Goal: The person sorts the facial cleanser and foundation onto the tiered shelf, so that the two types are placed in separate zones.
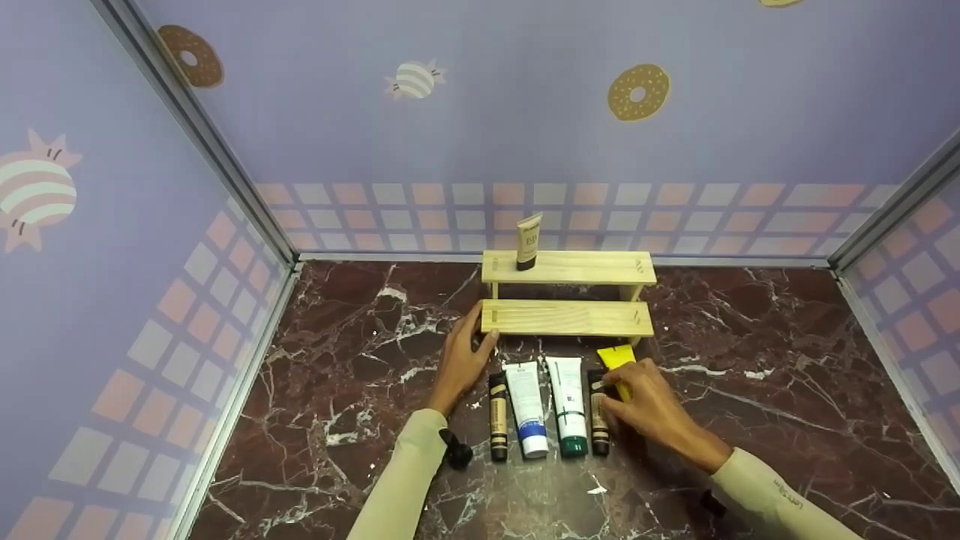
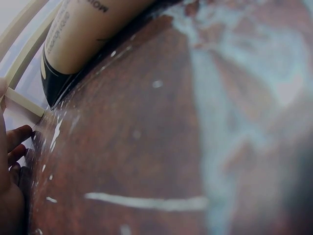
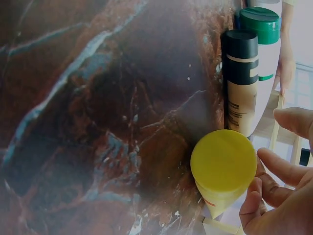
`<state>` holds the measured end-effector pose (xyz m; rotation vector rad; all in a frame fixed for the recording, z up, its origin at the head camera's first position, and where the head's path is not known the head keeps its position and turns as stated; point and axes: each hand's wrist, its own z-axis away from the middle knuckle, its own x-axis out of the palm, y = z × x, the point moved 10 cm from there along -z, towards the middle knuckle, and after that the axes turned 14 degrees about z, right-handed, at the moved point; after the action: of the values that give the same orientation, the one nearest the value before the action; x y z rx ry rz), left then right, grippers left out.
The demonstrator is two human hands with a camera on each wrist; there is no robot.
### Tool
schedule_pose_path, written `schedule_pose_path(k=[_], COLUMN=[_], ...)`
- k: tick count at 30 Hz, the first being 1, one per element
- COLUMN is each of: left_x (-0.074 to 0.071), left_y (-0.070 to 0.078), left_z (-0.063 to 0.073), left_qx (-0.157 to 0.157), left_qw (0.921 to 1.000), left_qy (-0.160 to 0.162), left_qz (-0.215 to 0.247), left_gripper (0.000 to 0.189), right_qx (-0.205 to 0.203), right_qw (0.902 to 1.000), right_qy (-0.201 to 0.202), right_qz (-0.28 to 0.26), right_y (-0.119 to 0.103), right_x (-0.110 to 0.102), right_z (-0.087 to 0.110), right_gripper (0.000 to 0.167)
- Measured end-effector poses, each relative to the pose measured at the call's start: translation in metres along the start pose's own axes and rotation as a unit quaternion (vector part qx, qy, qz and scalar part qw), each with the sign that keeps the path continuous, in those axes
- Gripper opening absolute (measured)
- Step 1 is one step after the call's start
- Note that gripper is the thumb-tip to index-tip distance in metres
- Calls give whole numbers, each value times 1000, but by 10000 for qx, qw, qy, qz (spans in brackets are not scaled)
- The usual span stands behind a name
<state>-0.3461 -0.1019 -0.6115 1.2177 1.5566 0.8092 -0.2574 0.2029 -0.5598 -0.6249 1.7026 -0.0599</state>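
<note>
So the yellow tube (image 1: 616,356) is being kept at the right end of the row, cap towards the person, its flat end pointing at the rack's front right leg. Its side is being touched by the right hand (image 1: 649,397), whose thumb is being held apart from the loosely bent fingers. Not much room on its left: that edge is being closely neighboured by a foundation tube (image 1: 598,427). On its right, a wide stretch of marble tabletop (image 1: 780,420) is being left.

Farther left, a green-capped white tube (image 1: 568,397), a blue-banded white tube (image 1: 527,405) and another black-capped tan tube (image 1: 499,412) are being lined up with narrow gaps. Behind them, the two-tier wooden rack (image 1: 567,319) is being touched at its lower left corner by the left hand (image 1: 461,364); thumb and fingers are being spread apart there, can't tell if clamped. Up top, a small cream tube (image 1: 529,240) is being stood upright near the left edge.
</note>
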Motion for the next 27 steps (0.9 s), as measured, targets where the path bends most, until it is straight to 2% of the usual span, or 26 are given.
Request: schedule_pose_path(k=[5, 12, 21, 27], left_x=[0, 1, 0, 0], left_y=[-1, -2, -3, -2], left_z=[0, 0, -1, -1], left_qx=[-44, -60, -67, -90], left_qw=[10000, 10000, 10000, 10000], left_qy=[-1, -22, 6, 18], left_qz=[-34, 21, -42, 9], left_gripper=[71, 71, 70, 71], right_qx=[-161, -104, -146, -531], right_qw=[9998, 9998, 9976, 9902], right_qy=[81, 49, 340, 630], right_qz=[130, 177, 582, 1123], right_y=[-4, -6, -13, -24], right_x=[2, 6, 8, 7], right_z=[0, 1, 3, 7], right_gripper=[24, 27, 30, 36])
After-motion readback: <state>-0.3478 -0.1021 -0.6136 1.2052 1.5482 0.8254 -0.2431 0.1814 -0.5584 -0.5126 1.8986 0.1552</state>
